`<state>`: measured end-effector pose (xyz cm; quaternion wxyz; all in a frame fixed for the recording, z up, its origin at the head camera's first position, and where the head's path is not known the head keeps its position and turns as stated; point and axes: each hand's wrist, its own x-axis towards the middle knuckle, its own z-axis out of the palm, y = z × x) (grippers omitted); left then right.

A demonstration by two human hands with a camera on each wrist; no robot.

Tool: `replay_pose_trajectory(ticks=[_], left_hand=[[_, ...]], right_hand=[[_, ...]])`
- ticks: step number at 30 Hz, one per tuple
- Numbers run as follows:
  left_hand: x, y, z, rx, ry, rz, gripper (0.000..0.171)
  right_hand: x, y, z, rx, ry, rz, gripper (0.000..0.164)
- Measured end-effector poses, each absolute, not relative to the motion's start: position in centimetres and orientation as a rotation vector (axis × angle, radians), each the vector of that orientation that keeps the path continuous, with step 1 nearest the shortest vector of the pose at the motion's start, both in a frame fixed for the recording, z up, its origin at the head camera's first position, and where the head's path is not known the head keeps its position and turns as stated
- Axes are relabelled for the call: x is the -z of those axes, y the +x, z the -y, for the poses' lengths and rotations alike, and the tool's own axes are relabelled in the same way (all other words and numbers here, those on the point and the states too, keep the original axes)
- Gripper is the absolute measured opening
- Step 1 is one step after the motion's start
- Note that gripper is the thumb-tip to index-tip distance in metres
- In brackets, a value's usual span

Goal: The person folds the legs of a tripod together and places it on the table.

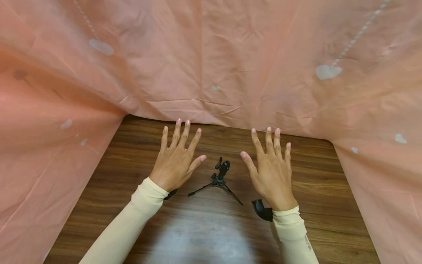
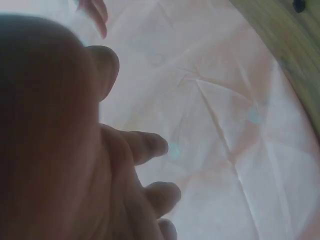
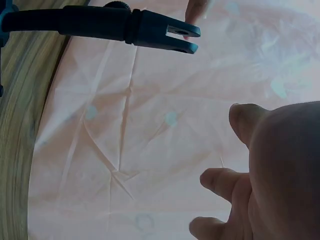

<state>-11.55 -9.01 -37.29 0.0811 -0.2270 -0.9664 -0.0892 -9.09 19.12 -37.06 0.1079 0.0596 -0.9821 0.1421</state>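
Observation:
A small black tripod (image 1: 220,178) stands on the wooden table, its thin legs spread. To its left is my left hand (image 1: 176,157), palm down, fingers straight and spread, with nothing in it. My right hand (image 1: 271,168) is on the other side, likewise spread and holding nothing. Both thumbs point inward toward the tripod, apart from it. In the right wrist view the forked head of the tripod (image 3: 165,32) looms large at the top, and the right hand (image 3: 270,170) shows at the lower right. The left wrist view has the left hand (image 2: 115,145) over the cloth.
Pink cloth (image 1: 227,66) with pale hearts hangs at the back and both sides of the dark wooden table (image 1: 211,146). A black wrist mount (image 1: 262,209) sticks out beside the right cuff. Bright light reflects off the table's near part.

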Motion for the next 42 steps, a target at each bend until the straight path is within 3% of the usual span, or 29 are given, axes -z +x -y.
replay_pose_trajectory(ticks=[34,42], left_hand=[[46.2,-11.1,10.6,0.458,-0.726,2.883,0.059],[48.8,-10.7,9.8,0.673,-0.750,2.817,0.047]], right_hand=[[40.7,-8.5,-17.7,-0.627,0.471,2.957,0.075],[41.6,-8.7,-17.3,-0.769,0.523,2.917,0.071]])
